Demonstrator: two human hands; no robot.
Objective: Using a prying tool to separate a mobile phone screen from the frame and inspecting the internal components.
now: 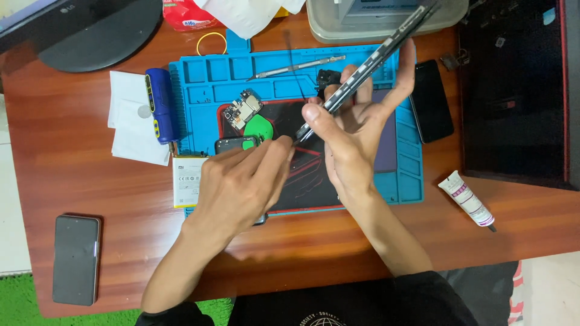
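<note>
Both our hands work above the blue mat (199, 84) on the bench (72, 175) — the right hand (353, 142) grips a phone frame (374, 57) tilted edge-on. Our left hand (241, 184) is pinched narrow at the frame's lower end — what it holds, we cannot tell.

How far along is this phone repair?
Done: the circuit board and battery lie out on the blue mat. In hand: the right hand holds the phone frame edge-on while the left hand works its lower end. Left: reassembly; glue tube lies unused.
</note>
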